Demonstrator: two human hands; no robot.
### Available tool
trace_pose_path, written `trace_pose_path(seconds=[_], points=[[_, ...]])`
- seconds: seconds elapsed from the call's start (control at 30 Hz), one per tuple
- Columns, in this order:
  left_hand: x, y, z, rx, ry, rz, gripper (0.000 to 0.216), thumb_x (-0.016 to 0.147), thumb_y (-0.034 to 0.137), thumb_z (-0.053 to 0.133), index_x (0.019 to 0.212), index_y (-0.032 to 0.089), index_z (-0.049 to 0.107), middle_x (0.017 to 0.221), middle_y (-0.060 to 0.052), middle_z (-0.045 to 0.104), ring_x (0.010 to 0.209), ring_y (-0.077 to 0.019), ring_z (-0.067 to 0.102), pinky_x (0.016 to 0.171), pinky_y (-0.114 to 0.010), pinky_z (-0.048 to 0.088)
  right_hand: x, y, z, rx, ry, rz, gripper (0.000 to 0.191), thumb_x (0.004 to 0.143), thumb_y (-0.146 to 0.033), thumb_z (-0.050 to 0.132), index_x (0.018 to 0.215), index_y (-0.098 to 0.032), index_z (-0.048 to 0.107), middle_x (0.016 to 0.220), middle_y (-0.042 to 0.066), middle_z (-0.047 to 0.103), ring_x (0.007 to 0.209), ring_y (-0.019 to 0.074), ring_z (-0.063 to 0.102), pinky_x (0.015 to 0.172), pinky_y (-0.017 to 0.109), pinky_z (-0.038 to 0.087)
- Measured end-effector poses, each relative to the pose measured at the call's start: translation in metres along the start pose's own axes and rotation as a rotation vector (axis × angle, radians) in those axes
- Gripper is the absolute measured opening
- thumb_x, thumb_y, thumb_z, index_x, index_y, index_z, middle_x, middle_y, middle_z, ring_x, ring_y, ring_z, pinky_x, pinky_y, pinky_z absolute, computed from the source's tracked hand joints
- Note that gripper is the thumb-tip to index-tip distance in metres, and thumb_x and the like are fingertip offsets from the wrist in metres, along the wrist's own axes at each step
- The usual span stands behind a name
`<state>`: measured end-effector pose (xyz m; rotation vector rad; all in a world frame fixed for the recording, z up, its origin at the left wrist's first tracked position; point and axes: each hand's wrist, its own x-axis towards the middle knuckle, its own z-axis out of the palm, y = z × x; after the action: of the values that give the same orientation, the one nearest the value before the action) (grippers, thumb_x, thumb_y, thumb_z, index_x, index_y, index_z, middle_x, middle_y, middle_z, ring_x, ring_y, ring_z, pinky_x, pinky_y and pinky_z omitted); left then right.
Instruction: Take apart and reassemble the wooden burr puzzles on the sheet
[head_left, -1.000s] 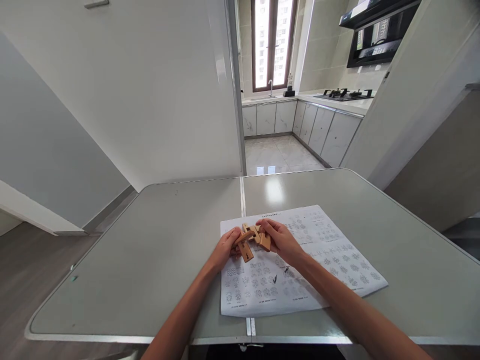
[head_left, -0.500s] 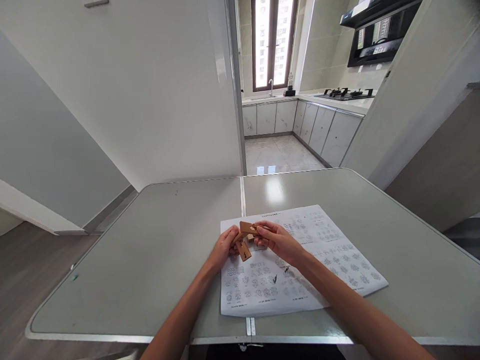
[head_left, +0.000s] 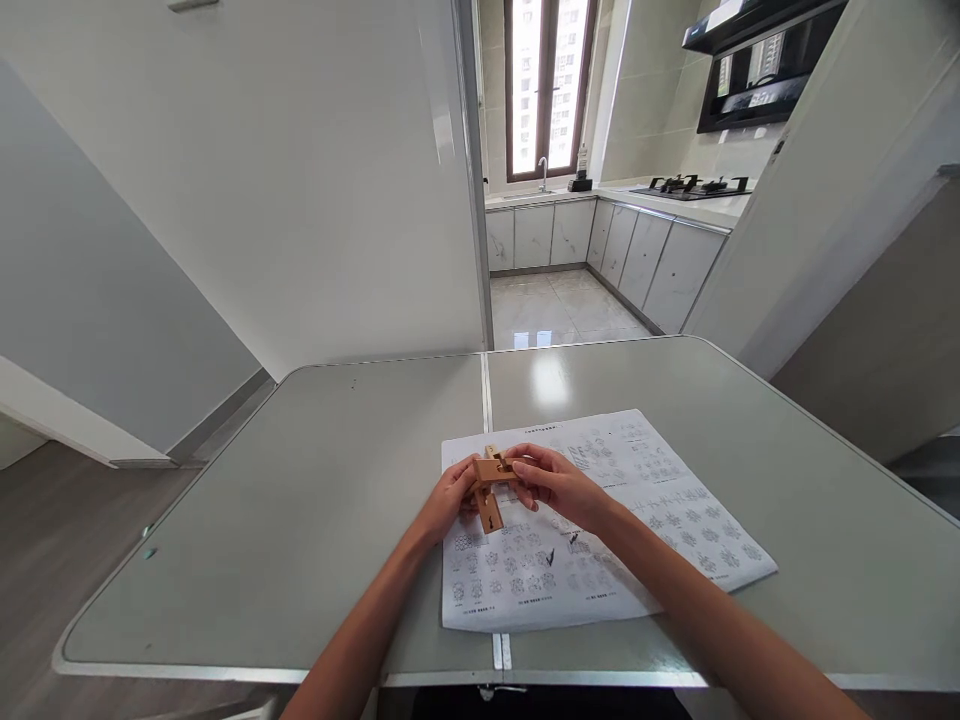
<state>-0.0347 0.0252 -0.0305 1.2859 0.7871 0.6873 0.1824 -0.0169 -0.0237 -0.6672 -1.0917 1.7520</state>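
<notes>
Several notched wooden puzzle pieces [head_left: 490, 511] are crossed together between my two hands, above a printed sheet. My left hand [head_left: 452, 498] is closed round the left side of the pieces. Thumb and fingers of my right hand [head_left: 546, 477] pinch the right end of the upper piece. One piece points down toward me and bears a small dark mark; a paler end sticks up at the back. The joint between the pieces is partly hidden by my fingers. Beneath lies the white paper sheet [head_left: 517, 600], covered in small diagrams.
The grey-green folding table [head_left: 262, 520] has a metal rim and a seam down its middle. Small green bits [head_left: 150, 553] lie near its left edge. Behind it, a doorway opens on a kitchen with a gas stove [head_left: 694, 187].
The upper piece has been turned and lowered against the others, and a paler end now shows behind it. The downward piece has tipped slightly. Both hands keep their hold.
</notes>
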Motion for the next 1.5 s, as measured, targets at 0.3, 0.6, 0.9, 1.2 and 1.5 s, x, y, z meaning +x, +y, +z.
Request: trace_pose_path(seconds=[0.3, 0.6, 0.9, 1.2, 1.5], points=[[-0.002, 0.004, 0.001, -0.066, 0.002, 0.002, 0.051, 0.083, 0.065, 0.068, 0.077, 0.019, 0.048, 0.064, 0.005, 0.045, 0.050, -0.0073, 0.035, 0.046, -0.021, 0.025, 0.000, 0.000, 0.002, -0.026, -0.051, 0.051, 0.033, 0.092, -0.045, 0.074, 0.109, -0.019, 0.063, 0.086, 0.000, 0.064, 0.059, 0.0083, 0.058, 0.057, 0.025, 0.047], [-0.003, 0.010, 0.006, -0.061, -0.083, 0.016, 0.043, 0.087, 0.061, 0.061, 0.082, 0.021, 0.045, 0.069, -0.002, 0.063, 0.055, -0.0122, 0.050, 0.048, -0.024, 0.025, 0.001, 0.009, 0.002, -0.051, -0.101, 0.112, 0.039, 0.090, -0.048, 0.076, 0.112, -0.021, 0.059, 0.089, 0.002, 0.068, 0.065, 0.0122, 0.067, 0.057, 0.025, 0.049], [-0.003, 0.010, 0.010, -0.140, -0.093, 0.057, 0.041, 0.090, 0.057, 0.062, 0.082, 0.021, 0.043, 0.073, -0.001, 0.064, 0.063, -0.0166, 0.065, 0.061, -0.026, 0.044, -0.002, 0.006, 0.002, -0.141, -0.183, 0.040, 0.032, 0.094, -0.046, 0.071, 0.108, -0.021, 0.057, 0.090, 0.002, 0.071, 0.058, 0.0088, 0.060, 0.059, 0.025, 0.044], [-0.003, 0.017, 0.015, -0.279, -0.110, 0.063, 0.040, 0.091, 0.054, 0.068, 0.083, 0.019, 0.050, 0.093, 0.000, 0.059, 0.061, -0.0131, 0.063, 0.062, -0.029, 0.050, -0.001, 0.009, 0.007, -0.229, -0.154, -0.019, 0.039, 0.092, -0.054, 0.070, 0.109, -0.022, 0.056, 0.087, 0.002, 0.071, 0.058, 0.0113, 0.063, 0.059, 0.027, 0.046], [-0.004, 0.017, 0.016, -0.301, -0.050, 0.049, 0.040, 0.089, 0.054, 0.071, 0.082, 0.018, 0.055, 0.094, -0.005, 0.060, 0.068, -0.0144, 0.059, 0.062, -0.028, 0.050, -0.001, 0.010, 0.012, -0.216, -0.087, -0.051, 0.040, 0.090, -0.055, 0.073, 0.106, -0.022, 0.058, 0.085, 0.002, 0.071, 0.064, 0.0138, 0.066, 0.065, 0.032, 0.054]])
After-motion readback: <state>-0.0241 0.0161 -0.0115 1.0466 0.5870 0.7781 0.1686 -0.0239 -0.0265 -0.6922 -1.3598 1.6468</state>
